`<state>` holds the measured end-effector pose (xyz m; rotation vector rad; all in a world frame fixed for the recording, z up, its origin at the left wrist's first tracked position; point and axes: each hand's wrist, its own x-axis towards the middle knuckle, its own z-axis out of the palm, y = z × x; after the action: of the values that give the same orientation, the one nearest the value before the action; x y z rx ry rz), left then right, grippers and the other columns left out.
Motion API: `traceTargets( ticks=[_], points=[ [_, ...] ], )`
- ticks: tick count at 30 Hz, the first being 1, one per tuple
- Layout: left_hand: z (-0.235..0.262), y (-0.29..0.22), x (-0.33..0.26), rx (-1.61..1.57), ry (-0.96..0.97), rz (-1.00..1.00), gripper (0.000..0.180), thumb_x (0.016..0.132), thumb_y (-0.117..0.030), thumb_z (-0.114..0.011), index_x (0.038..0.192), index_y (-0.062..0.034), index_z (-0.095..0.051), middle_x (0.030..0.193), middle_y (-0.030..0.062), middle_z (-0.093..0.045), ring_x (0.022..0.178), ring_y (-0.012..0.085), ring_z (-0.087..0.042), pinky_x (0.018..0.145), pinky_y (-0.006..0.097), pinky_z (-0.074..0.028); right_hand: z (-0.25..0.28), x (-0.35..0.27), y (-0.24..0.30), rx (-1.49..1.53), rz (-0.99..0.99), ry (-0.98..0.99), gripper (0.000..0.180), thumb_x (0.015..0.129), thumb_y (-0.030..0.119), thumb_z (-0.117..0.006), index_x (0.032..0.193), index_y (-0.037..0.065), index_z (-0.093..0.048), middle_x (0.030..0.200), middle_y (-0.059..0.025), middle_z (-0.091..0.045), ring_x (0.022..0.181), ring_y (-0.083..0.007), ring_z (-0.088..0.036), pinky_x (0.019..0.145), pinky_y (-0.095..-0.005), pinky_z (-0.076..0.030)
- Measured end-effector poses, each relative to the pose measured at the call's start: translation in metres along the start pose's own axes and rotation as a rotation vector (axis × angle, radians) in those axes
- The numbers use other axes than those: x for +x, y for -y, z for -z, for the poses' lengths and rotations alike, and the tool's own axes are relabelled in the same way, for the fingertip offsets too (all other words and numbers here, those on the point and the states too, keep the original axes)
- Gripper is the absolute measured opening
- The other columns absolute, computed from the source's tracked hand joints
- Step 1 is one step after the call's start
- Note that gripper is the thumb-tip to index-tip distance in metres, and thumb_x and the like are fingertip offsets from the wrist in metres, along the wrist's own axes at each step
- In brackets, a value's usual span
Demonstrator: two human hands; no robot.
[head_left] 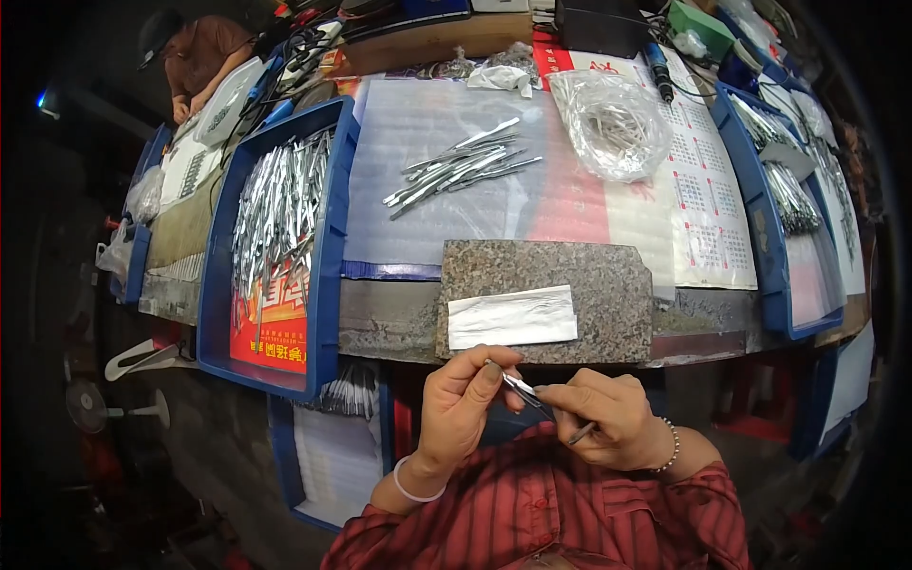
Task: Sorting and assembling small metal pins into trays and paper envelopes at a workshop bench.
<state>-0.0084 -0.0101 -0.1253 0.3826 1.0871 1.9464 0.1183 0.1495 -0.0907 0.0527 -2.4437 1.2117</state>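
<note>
In front of my chest, both hands are closed around a slim shiny metal piece [522, 386]. My left hand [461, 404] pinches its upper end between thumb and fingers. My right hand [608, 418] grips it lower down, and a dark grey rod-like end [582, 433] sticks out beneath the fingers. Whether that end belongs to the same piece, I cannot tell. Just beyond my hands lies a folded white cloth or paper [513, 317] on a speckled stone slab [598, 275]. A loose pile of similar slim metal pieces [463, 166] rests farther back on a pale sheet.
On the left, a blue tray [334, 218] holds many slim metal pieces. Another blue tray [774, 275] with bundled pieces stands right. A clear plastic bag [610, 123] and a blue-and-black hand tool [658, 71] lie at the back. A co-worker [204, 57] sits far left.
</note>
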Motion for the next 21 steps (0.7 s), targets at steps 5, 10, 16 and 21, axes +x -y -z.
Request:
traceTargets(
  ticks=[5, 10, 16, 21],
  points=[
    [-0.001, -0.005, 0.001, 0.055, -0.024, -0.013, 0.024, 0.1, -0.015, -0.055, 0.113, 0.0035, -0.062, 0.091, 0.0058, -0.064, 0.075, 0.0097, -0.061, 0.071, 0.021, -0.049, -0.011, 0.001, -0.002, 0.125, -0.078, 0.061, 0.043, 0.074, -0.002, -0.068, 0.116, 0.002, -0.062, 0.071, -0.0057, -0.055, 0.055, -0.019, -0.058, 0.047, -0.0301, -0.046],
    [0.001, -0.003, -0.001, 0.156, -0.012, 0.038, 0.021, 0.1, -0.015, -0.056, 0.11, 0.002, -0.063, 0.086, 0.0034, -0.065, 0.076, 0.0081, -0.062, 0.071, 0.02, -0.049, -0.018, -0.007, -0.007, 0.073, -0.016, 0.046, 0.045, 0.073, 0.001, -0.071, 0.118, 0.001, -0.062, 0.066, -0.0043, -0.054, 0.053, -0.0186, -0.058, 0.045, -0.0301, -0.046],
    [0.009, -0.021, 0.007, 0.328, 0.128, 0.03, 0.012, 0.094, -0.006, -0.062, 0.102, 0.0015, -0.067, 0.083, 0.0047, -0.065, 0.08, 0.0104, -0.064, 0.068, 0.023, -0.05, 0.004, 0.003, -0.007, -0.12, 0.119, 0.113, 0.033, 0.072, 0.003, -0.07, 0.105, 0.001, -0.066, 0.061, -0.002, -0.048, 0.048, -0.016, -0.055, 0.04, -0.0294, -0.044],
    [0.015, -0.028, 0.02, 1.029, 0.248, -0.437, 0.016, 0.076, 0.003, -0.073, 0.091, -0.0018, -0.071, 0.082, 0.0107, -0.068, 0.074, 0.0237, -0.066, 0.068, 0.03, -0.049, 0.018, 0.021, -0.008, -0.225, 0.165, 0.3, 0.029, 0.073, 0.007, -0.071, 0.101, 0.002, -0.065, 0.063, -0.0029, -0.049, 0.049, -0.0168, -0.055, 0.04, -0.0305, -0.045]
  ],
)
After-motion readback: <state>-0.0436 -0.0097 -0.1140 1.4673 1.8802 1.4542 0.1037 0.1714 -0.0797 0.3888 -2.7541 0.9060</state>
